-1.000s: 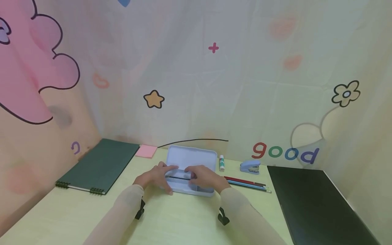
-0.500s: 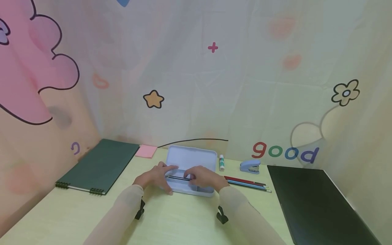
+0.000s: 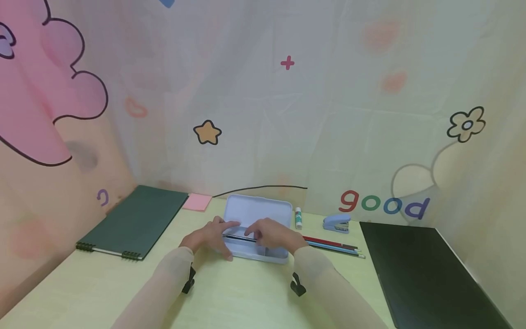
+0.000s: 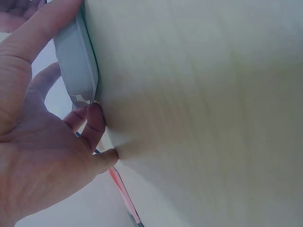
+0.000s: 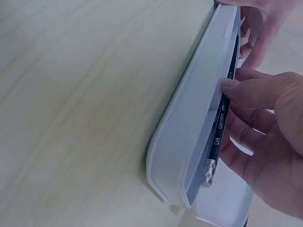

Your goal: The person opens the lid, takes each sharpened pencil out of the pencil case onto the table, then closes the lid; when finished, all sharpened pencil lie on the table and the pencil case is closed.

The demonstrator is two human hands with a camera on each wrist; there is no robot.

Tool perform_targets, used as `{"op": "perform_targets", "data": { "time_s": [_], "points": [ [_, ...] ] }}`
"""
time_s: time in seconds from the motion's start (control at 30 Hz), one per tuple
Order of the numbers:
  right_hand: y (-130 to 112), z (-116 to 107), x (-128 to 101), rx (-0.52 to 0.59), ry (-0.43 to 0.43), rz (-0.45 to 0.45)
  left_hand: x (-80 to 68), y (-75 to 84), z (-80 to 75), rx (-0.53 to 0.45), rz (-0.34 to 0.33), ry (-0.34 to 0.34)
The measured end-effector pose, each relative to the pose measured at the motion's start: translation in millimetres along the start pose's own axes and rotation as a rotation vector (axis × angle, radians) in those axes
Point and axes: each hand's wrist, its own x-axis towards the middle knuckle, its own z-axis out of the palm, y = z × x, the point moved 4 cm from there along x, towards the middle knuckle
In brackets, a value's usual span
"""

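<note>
We see a pale wooden table (image 3: 230,297) set against a patterned backdrop. On its far left lies a dark green spiral notebook (image 3: 135,221), with a pink sticky pad (image 3: 197,202) just beside its far corner. An open light blue pencil case (image 3: 256,228) sits at the middle. To its right we find a glue stick (image 3: 298,218), a blue stapler (image 3: 336,224), several pencils (image 3: 334,244) and a black folder (image 3: 423,274) at the right edge.

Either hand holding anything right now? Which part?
The right hand pinches a black pencil near mid-shaft, over the open pencil case. The left hand has its grip on the case's left end.
</note>
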Motion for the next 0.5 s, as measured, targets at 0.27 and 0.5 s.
{"op": "perform_targets", "data": {
  "time_s": [0.27, 0.5],
  "points": [
    [5.2, -9.4, -6.7, -0.015, 0.001, -0.007, 0.6, -0.4, 0.5, -0.013, 0.002, -0.003],
    [11.2, -16.2, -15.1, -0.021, -0.009, 0.001, 2.9, -3.2, 1.7, -0.016, 0.011, 0.000]
  ]
}}
